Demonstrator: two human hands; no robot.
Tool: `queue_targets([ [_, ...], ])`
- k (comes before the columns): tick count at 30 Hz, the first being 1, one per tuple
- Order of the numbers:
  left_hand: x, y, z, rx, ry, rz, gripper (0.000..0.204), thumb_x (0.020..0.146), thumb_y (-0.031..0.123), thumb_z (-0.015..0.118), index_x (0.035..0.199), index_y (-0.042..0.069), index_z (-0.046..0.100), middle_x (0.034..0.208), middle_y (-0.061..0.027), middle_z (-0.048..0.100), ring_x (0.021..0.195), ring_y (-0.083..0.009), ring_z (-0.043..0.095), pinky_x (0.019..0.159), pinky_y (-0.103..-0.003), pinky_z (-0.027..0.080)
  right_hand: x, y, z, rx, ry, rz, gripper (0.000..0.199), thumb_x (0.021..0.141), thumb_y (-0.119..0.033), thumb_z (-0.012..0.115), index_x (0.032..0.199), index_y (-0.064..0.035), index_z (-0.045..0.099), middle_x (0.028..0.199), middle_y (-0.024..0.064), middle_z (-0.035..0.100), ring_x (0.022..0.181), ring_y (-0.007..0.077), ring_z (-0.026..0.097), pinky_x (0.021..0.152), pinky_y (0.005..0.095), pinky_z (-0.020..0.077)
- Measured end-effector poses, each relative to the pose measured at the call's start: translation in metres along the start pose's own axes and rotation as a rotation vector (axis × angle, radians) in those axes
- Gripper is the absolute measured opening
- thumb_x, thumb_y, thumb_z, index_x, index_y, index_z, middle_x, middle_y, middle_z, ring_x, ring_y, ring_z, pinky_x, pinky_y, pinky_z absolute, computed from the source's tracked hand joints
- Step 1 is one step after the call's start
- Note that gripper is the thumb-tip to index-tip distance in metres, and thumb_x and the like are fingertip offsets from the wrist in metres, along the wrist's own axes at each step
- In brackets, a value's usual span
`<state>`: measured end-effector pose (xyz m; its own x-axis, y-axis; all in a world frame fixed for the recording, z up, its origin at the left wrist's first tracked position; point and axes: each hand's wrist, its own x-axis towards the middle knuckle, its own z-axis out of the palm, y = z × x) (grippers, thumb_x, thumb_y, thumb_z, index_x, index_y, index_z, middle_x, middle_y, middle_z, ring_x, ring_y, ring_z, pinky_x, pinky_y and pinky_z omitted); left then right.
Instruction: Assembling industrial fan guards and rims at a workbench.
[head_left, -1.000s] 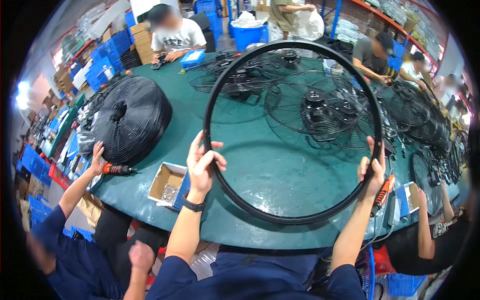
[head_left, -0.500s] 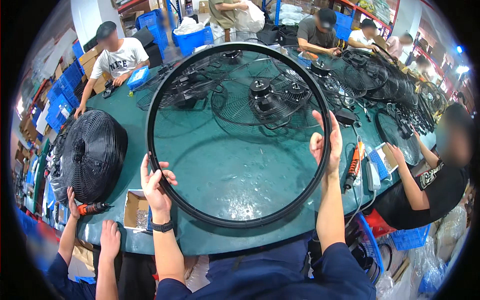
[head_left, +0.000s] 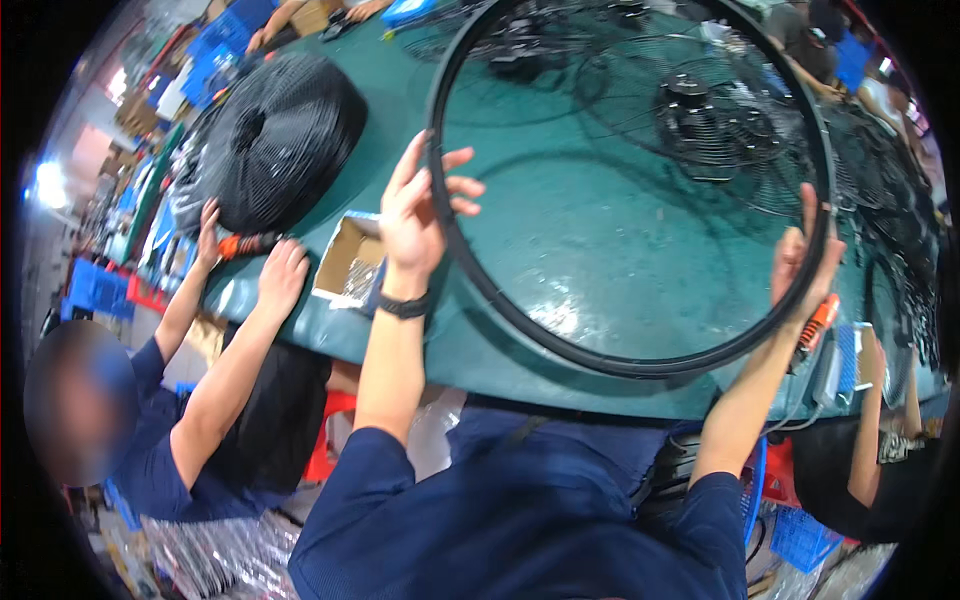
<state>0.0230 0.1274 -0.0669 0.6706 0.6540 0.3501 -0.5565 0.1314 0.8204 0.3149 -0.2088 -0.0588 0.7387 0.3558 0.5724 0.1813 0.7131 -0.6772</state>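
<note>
A large black ring (head_left: pixel 640 367) is held up over the green table between my two hands. My left hand (head_left: pixel 412 225) bears on its left side, thumb and fingers spread around the rim. On the opposite side, my right hand (head_left: pixel 808 255) supports the rim with the fingers partly curled and the index pointing up. Through the ring I see a black fan motor (head_left: pixel 690 125) on a wire guard, lying farther back on the table. A cardboard box of small metal screws (head_left: pixel 360 280) sits beside my left wrist.
A stack of black wire fan guards (head_left: pixel 285 140) stands at left. A co-worker's hands (head_left: pixel 285 275) rest by an orange-black power screwdriver (head_left: pixel 248 245). Another orange screwdriver (head_left: pixel 820 320) lies near my right hand, beside a blue-and-white box (head_left: pixel 850 357). The table (head_left: pixel 560 230) has more fan parts at the back.
My view has turned left and down, so the ring and both hands appear farther right and higher. Both hands still hold the ring. The left co-worker's head and body have come into view.
</note>
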Motion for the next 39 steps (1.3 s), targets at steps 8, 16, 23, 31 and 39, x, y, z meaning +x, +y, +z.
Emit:
queue_targets([
  [8,-0.001,0.003,-0.004,-0.062,-0.042,0.002,0.051,0.091,0.015,0.044,0.138,0.001,0.031,0.121,-0.0324,0.050,0.088,-0.0383,0.064,0.065,-0.038,0.058,0.005,0.000,-0.003,0.072,-0.090,0.063,0.054,0.097,-0.047,0.038,0.133,-0.0085,0.047,0.144,0.0243,0.032,0.063,0.0116,0.048,0.046,0.0190,0.0363],
  [16,0.003,0.005,-0.004,0.010,-0.059,0.013,0.050,0.092,0.014,0.041,0.138,-0.002,0.031,0.123,-0.0325,0.049,0.090,-0.0350,0.065,0.067,-0.035,0.058,0.010,0.009,-0.006,0.116,-0.124,0.045,0.056,0.098,-0.048,0.031,0.132,-0.0057,0.046,0.140,0.0245,0.038,0.064,0.0155,0.051,0.046,0.0207,0.0400],
  [23,-0.007,0.007,-0.006,0.032,-0.057,0.020,0.059,0.090,0.020,0.052,0.140,0.001,0.027,0.120,-0.0310,0.052,0.084,-0.0355,0.066,0.063,-0.037,0.058,0.003,0.015,-0.012,0.059,-0.009,0.106,0.053,0.096,-0.045,0.044,0.133,-0.0073,0.048,0.144,0.0252,0.033,0.060,0.0083,0.042,0.051,0.0192,0.0357],
  [31,-0.003,0.003,-0.001,-0.095,-0.060,-0.058,0.052,0.093,0.017,0.046,0.140,0.003,0.028,0.125,-0.0314,0.048,0.085,-0.0349,0.066,0.062,-0.035,0.058,0.007,-0.004,-0.008,0.082,-0.065,0.037,0.055,0.096,-0.044,0.043,0.135,-0.0055,0.044,0.148,0.0228,0.025,0.061,0.0089,0.047,0.046,0.0179,0.0384],
  [39,-0.004,0.006,0.004,-0.010,-0.014,0.003,0.059,0.091,0.018,0.051,0.141,0.001,0.026,0.125,-0.0312,0.048,0.082,-0.0318,0.066,0.060,-0.033,0.058,0.002,-0.004,0.006,-0.054,0.059,-0.013,0.049,0.095,-0.046,0.044,0.131,-0.0128,0.047,0.135,0.0207,0.046,0.053,0.0106,0.050,0.041,0.0195,0.0374],
])
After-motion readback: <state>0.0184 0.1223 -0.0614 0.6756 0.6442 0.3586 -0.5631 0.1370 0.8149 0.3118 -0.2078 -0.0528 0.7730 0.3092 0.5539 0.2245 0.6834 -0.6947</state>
